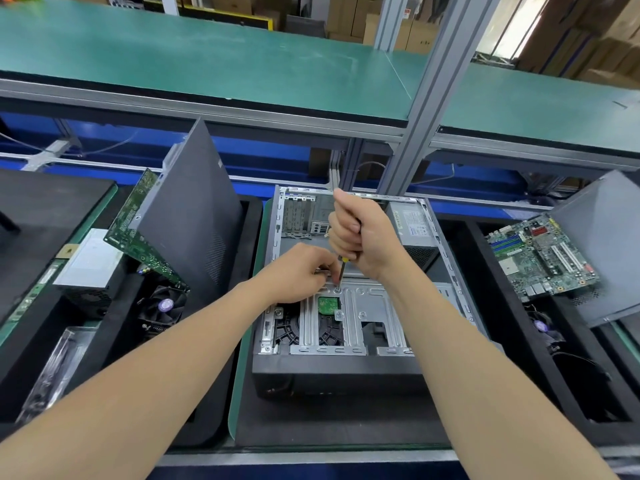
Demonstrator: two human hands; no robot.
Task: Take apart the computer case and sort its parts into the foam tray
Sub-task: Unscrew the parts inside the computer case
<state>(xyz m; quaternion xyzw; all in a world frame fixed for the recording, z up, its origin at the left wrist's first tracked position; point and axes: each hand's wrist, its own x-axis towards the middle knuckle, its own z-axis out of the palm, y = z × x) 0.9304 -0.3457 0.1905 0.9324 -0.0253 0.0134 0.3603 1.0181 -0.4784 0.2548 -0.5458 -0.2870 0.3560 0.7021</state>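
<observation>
Forearms are stretched in from the worktop's near edge. Fingertips of the left hand (298,271) are pinched together beside the screwdriver (342,271) shaft, though what is pinched cannot be told. The right hand (360,233) is clenched round its handle, and the tip is set on a screw (337,289) in the drive cage (363,306). The computer case (346,375) is laid open mid-worktop, its power supply (414,225) still seated at its far right corner. A side panel (194,209), motherboard (145,230) and fan (162,306) are lodged in the foam tray (251,220) toward the left edge; roughly half is judged done
</observation>
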